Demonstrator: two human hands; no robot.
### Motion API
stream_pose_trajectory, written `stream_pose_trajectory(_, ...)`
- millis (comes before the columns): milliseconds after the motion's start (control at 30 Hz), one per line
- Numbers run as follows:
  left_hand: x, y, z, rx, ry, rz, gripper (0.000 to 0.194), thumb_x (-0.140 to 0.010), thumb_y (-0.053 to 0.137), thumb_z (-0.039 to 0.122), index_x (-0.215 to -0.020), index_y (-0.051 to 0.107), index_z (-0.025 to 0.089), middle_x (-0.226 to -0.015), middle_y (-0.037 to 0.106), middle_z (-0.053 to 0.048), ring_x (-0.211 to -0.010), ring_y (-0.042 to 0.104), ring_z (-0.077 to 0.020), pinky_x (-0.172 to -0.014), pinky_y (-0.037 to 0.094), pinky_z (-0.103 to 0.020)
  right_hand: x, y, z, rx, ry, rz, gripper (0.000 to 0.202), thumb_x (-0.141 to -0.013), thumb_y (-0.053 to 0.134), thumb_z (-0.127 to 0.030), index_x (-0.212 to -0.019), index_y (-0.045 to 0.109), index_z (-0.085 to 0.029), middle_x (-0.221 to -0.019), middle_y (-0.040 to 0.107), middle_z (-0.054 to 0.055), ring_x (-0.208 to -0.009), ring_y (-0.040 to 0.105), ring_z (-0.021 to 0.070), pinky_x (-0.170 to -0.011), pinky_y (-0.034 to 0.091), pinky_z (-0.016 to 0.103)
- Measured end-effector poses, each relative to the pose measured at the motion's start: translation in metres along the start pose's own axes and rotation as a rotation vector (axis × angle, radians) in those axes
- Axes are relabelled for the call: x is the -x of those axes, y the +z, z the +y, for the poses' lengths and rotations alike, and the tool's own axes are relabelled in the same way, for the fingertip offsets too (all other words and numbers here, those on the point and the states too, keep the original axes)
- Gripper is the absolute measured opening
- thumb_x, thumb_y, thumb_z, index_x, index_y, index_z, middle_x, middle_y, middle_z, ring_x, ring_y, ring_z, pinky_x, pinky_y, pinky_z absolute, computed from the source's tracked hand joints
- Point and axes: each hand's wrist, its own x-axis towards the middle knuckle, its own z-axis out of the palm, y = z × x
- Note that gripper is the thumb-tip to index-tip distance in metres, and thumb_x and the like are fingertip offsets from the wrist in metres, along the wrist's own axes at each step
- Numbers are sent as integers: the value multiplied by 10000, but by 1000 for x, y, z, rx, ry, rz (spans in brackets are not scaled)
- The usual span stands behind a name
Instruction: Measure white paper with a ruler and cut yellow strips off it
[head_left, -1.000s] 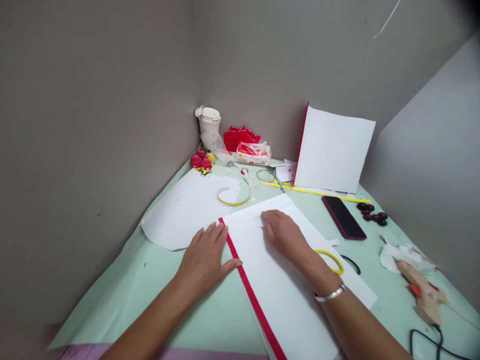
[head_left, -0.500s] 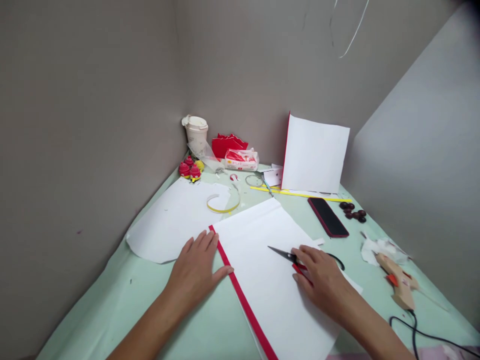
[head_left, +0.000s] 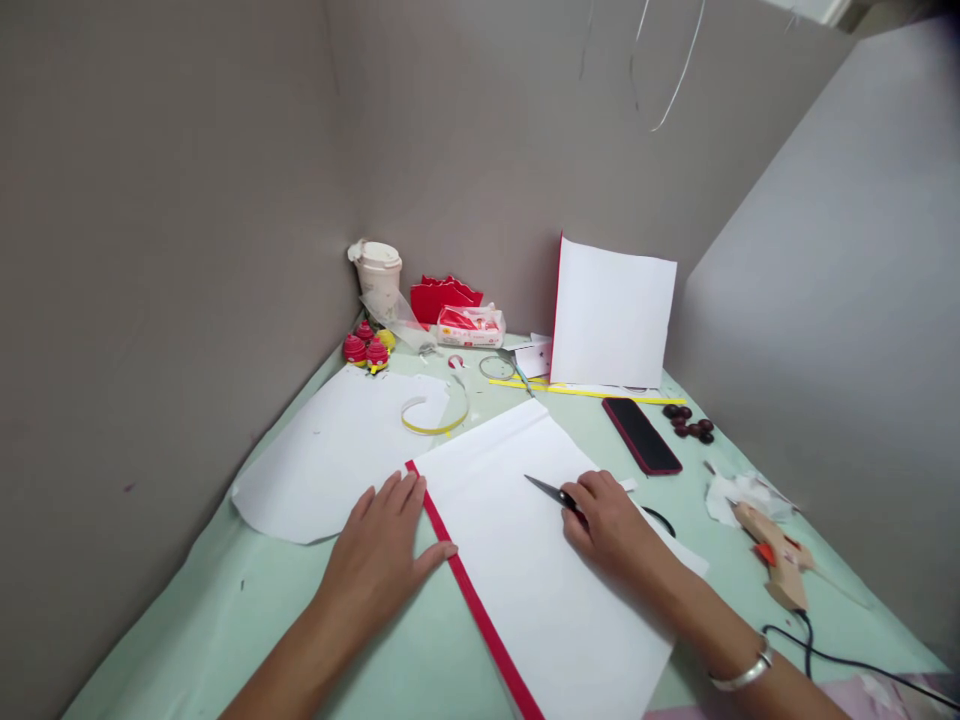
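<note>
A large white sheet [head_left: 517, 510] with a red strip [head_left: 480, 612] along its left edge lies slanted on the table. My left hand [head_left: 382, 540] rests flat, fingers stretched out, with its fingertips and thumb touching that red edge. Over the right half of the sheet, my right hand [head_left: 611, 525] is closed on black-handled scissors [head_left: 547, 488]. Their blades look together and point up and left across the paper. One black handle loop shows beyond the hand; my fingers hide the rest of the handles.
White curved paper [head_left: 322, 450] and a yellow-edged curl [head_left: 435, 428] lie left. Behind stand a white cup [head_left: 379, 270], a tissue pack [head_left: 471, 328] and a red-edged white panel [head_left: 611, 315]. At right are a phone [head_left: 641, 436], dark beads [head_left: 690, 425] and a corded glue gun [head_left: 776, 560].
The view has shifted slightly, moving the scene left. My right fingers have closed further around the scissors, covering the red part seen at the handle before. The left hand stays on the red edge.
</note>
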Motion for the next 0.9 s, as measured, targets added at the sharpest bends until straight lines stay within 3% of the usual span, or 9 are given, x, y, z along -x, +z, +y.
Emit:
stream_pose_trajectory(233, 0, 6, -3, 51, 8, 44, 764, -871, 553, 561, -1462, 458, 87, -1541, 426, -179, -1446, 343, -359, -1182, 276, -523, -16, -8, 1, 56, -7, -42, 141, -835, 508, -101, -800, 636, -148, -789, 583, 112, -796, 531, 281, -720, 458, 396)
stream_pose_trajectory(500, 0, 2, 0, 46, 2, 16, 750, -885, 535, 545, -1470, 444, 85, -1555, 396, -184, -1453, 330, -359, -1185, 256, -542, -59, -20, -23, 40, -74, -197, 147, -896, 535, -85, -886, 654, -169, -841, 642, 103, -808, 581, 252, -690, 451, 334)
stream_pose_trajectory(633, 0, 1, 0, 56, 0, 15, 738, -873, 559, 540, -1460, 463, 103, -1552, 402, -182, -1455, 326, -360, -1183, 257, -547, -48, -21, -35, 4, -31, -232, 180, -933, 582, -255, -1074, 639, -159, -958, 649, 118, -858, 601, 275, -740, 477, 373)
stream_pose_trajectory(767, 0, -1, 2, 63, -14, -3, 740, -876, 561, 533, -1469, 449, 103, -1562, 385, -178, -1460, 317, -356, -1185, 253, -543, -34, -20, -36, -32, 20, -244, 170, -908, 555, -196, -1043, 645, -144, -1018, 636, 143, -931, 599, 297, -820, 477, 405)
stream_pose_trajectory(900, 1, -3, 4, 70, -18, -8, 749, -875, 566, 541, -1471, 445, 102, -1561, 390, -180, -1463, 310, -358, -1190, 245, -540, -38, -13, -32, -70, 120, -229, 136, -866, 554, -147, -971, 641, -142, -973, 622, 137, -941, 585, 299, -829, 465, 402)
